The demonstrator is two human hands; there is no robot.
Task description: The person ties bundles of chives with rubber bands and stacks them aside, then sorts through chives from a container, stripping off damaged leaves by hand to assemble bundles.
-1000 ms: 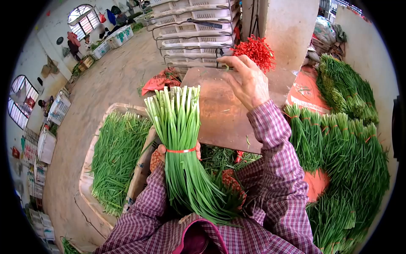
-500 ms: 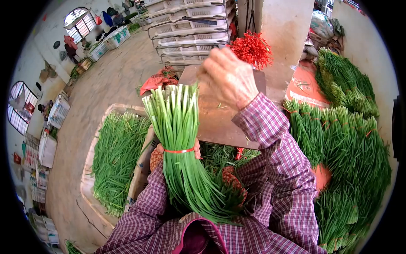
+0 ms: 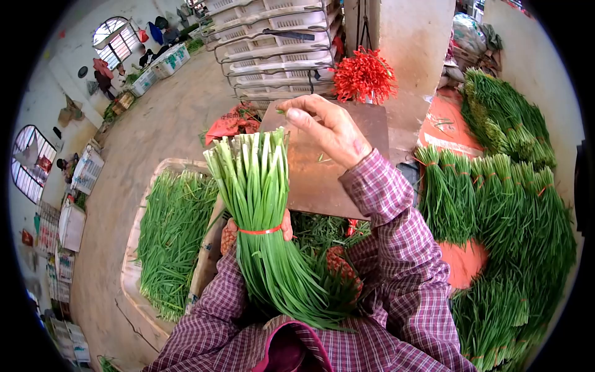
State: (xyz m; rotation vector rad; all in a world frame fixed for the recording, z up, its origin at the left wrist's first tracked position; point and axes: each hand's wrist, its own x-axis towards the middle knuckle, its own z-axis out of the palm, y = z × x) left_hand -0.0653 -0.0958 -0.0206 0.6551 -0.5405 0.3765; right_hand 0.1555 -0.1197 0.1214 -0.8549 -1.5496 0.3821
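Note:
My left hand (image 3: 287, 225) is closed around a thick bunch of garlic chives (image 3: 263, 266), mostly hidden behind it, with fingers showing at the right side. A red tie (image 3: 259, 230) circles the bunch at that height. The pale cut stem ends point up and away; the long green leaves hang toward my lap. Just above the cut ends is my right hand (image 3: 331, 130), thumb and forefinger brought together at a tiny green scrap (image 3: 281, 112).
A crate of loose chives (image 3: 170, 242) stands at the left. Tied bunches (image 3: 508, 192) lie at the right on orange sheeting. Ahead are a brown board (image 3: 334, 180), red ties (image 3: 365, 75) and stacked white crates (image 3: 273, 49). Other people sit far off at the upper left.
My right hand has moved down and slightly left, from a blurred raised position to just over the stem ends. The bunch stays in my left hand, shifted slightly.

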